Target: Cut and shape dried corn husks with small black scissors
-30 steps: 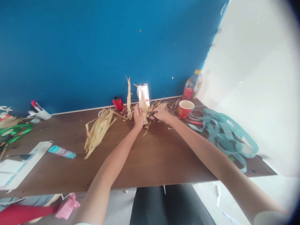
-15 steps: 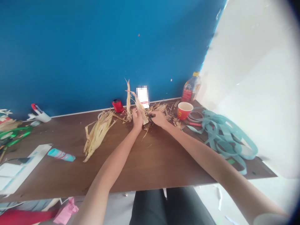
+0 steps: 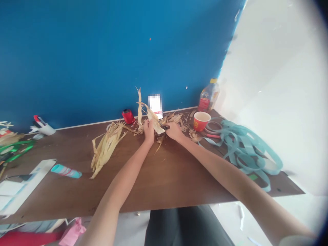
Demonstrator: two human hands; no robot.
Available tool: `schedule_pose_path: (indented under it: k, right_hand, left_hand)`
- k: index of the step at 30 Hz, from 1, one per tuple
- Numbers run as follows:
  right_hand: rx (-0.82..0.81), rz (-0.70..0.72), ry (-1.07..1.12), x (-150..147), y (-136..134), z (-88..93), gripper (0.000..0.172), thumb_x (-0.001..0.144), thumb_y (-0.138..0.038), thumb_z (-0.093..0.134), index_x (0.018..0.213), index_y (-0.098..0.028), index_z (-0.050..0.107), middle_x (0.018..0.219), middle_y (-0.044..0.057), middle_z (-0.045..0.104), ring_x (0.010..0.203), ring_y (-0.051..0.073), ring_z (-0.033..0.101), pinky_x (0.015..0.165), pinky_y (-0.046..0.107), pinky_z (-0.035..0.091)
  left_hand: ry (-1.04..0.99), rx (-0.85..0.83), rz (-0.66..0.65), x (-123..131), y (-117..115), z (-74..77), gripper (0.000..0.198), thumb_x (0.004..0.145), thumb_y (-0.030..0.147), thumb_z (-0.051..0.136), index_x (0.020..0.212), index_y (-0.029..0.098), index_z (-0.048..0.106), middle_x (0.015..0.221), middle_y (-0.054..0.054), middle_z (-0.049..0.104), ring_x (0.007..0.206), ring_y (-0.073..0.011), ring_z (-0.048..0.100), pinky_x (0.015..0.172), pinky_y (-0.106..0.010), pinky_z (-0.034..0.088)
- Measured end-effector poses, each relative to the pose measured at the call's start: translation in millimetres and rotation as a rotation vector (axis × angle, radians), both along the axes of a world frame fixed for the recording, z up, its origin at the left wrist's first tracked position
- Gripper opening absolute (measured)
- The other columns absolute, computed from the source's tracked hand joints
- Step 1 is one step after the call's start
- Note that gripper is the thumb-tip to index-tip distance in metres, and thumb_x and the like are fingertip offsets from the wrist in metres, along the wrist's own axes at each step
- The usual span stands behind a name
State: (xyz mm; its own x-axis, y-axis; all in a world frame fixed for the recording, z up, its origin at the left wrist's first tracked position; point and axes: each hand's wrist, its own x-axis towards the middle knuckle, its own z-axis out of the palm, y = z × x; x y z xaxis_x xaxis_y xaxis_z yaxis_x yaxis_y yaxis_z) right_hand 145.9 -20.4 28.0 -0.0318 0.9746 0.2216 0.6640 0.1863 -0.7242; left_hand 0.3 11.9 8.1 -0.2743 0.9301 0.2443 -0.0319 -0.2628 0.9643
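At the far edge of the brown wooden table (image 3: 77,150), below a blue wall (image 3: 102,51), stand a red spool (image 3: 128,116) and a white card (image 3: 155,106), its print blurred out. Toward the upper right of the table are a plastic bottle (image 3: 208,97) with a yellow cap and a red paper cup (image 3: 202,121), and a tangle of pale teal strips (image 3: 243,147) spreads across the right end, with a thin pink handle (image 3: 213,136) between the cup and the strips. On the left side lie a white pot (image 3: 46,129) holding pens, green strips (image 3: 15,150), a teal tube (image 3: 66,171) and white paper (image 3: 25,189). A loose pile of dried corn husks (image 3: 106,148) sits just left of the hands, with torn scraps (image 3: 188,124) scattered to their right. At the centre, near the far edge, the left hand (image 3: 149,132) has its fingers closed around the base of a pale, ragged husk bundle (image 3: 151,118), whose torn strips stick up and lean right. The right hand (image 3: 174,131) is just beside it, with its fingers pressed together, pinching a small dark tool (image 3: 165,127), too small to identify, against the bundle.
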Motion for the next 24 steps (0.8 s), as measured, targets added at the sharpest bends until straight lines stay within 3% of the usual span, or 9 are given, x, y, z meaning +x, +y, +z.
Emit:
schedule_pose_path:
  k: [3,9,14,24]
  right_hand:
    - [-0.018,0.018,0.006,-0.6,-2.2,4.1,0.036,0.065,-0.014,0.061,0.095,-0.028,0.077,0.085,0.001,0.074,0.081,0.023,0.065,0.071,0.029,0.047]
    - [-0.015,0.026,0.058,-1.8,-6.5,4.4,0.033,0.066,-0.017,0.058,0.091,-0.027,0.076,0.074,-0.002,0.07,0.073,0.021,0.063,0.064,0.027,0.045]
    - [-0.007,-0.014,0.104,-1.9,-5.0,0.3,0.031,0.067,-0.018,0.059,0.092,-0.025,0.075,0.079,-0.001,0.071,0.074,0.019,0.062,0.067,0.027,0.046]
    - [0.121,0.039,0.131,1.1,-0.1,-4.0,0.029,0.072,-0.027,0.064,0.098,-0.021,0.076,0.091,0.002,0.075,0.086,0.024,0.067,0.076,0.03,0.049]
  left_hand:
    - [-0.067,-0.002,0.029,-2.5,3.6,-0.1,0.027,0.085,0.046,0.057,0.086,0.02,0.055,0.073,0.001,0.053,0.067,-0.0118,0.052,0.063,-0.023,0.044]
    - [0.032,0.094,-0.028,-6.2,3.8,-5.1,0.034,0.083,0.048,0.059,0.069,0.018,0.051,0.064,0.003,0.045,0.062,-0.0102,0.045,0.059,-0.022,0.039]
    - [0.076,0.113,-0.085,-4.6,0.4,-3.7,0.034,0.081,0.05,0.061,0.074,0.017,0.057,0.067,0.001,0.052,0.064,-0.011,0.049,0.06,-0.022,0.041]
    - [-0.083,0.043,-0.248,-1.3,-2.6,0.7,0.033,0.071,0.045,0.074,0.079,0.015,0.064,0.065,0.0,0.058,0.057,-0.0099,0.049,0.053,-0.021,0.038]
